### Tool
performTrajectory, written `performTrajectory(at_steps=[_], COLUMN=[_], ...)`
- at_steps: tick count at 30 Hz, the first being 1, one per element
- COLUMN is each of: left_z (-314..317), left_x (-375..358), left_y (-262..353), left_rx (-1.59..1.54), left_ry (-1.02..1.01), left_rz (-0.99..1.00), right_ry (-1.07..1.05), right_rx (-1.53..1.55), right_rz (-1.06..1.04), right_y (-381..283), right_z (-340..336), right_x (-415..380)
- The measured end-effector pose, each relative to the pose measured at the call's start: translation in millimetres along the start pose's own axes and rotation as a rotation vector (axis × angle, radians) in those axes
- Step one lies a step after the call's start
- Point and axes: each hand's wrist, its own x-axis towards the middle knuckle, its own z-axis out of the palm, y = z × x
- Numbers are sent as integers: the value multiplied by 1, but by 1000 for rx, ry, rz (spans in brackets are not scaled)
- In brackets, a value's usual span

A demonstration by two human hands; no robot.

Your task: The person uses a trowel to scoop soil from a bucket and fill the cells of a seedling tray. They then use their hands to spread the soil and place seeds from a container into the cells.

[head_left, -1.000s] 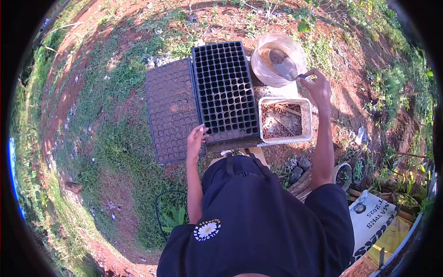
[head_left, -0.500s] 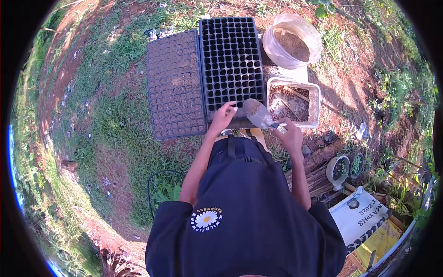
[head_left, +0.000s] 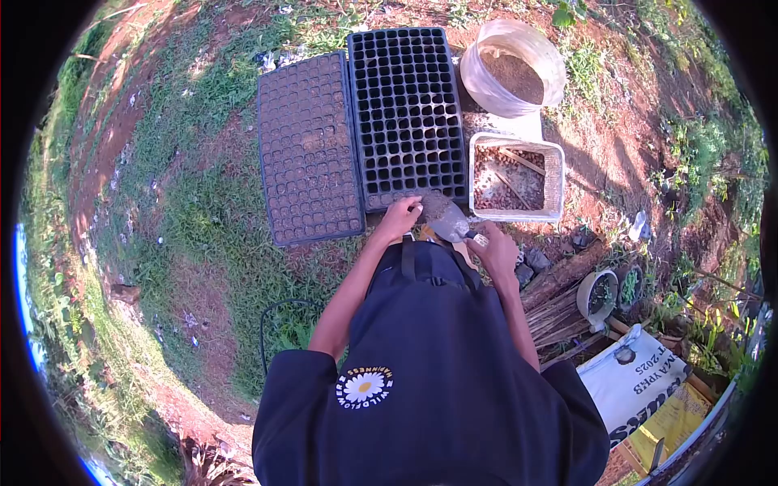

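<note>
My right hand point(head_left: 496, 248) is wrapped round the handle of a trowel point(head_left: 450, 223). Dark soil point(head_left: 438, 202) lies on its blade, which points up and left over the near edge of a black seedling tray point(head_left: 409, 113). Just left of the blade tip is my left hand point(head_left: 402, 215), its fingers curled together at the tray's near edge; whatever is between them is hidden. Soil fills the nearest row of this tray, while its other cells look dark and hollow. A second seedling tray point(head_left: 310, 150), filled with brown soil, lies alongside on the left.
Right of the trays stand a round translucent tub point(head_left: 478, 85) with soil and a rectangular pale basin point(head_left: 556, 182) holding sticks and debris. Sticks point(head_left: 555, 312), a small pot point(head_left: 597, 296) and a printed white sack point(head_left: 628, 377) lie at lower right. Grass point(head_left: 203, 211) spreads leftward.
The trowel has moved slightly down and right, with more soil now on its blade. My left hand has shifted down towards the tray edge, and my right hand has lowered. Soil shows in the nearest row.
</note>
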Motion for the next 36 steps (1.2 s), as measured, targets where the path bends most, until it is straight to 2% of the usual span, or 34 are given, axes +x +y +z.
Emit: performTrajectory(at_steps=[14,16,24,26,27,31,35,36], left_z=[-4,-4,-1,-8,-8,-20,-28,-29], left_x=[-8,-9,-9,-16,-14,-7,-5,-5], left_y=[16,15,5,20,14,-4,-10,-10], left_rx=[72,76,51,-28,-29,-97,-188,-198], left_ry=[36,30,20,1,2,129,273,293], left_rz=[82,85,115,-8,-6,52,101,73], right_ry=[-78,-143,-56,-69,-16,107,161,104], right_rx=[0,-4,-17,17,-3,15,45,103], right_rz=[69,117,48,56,22,-52,-31,33], right_y=[-17,-16,-4,-1,2,4,-6,-13], right_z=[-14,-16,-5,-4,-3,-16,-51,-68], right_x=[2,1,-5,-6,-7,-5,16,27])
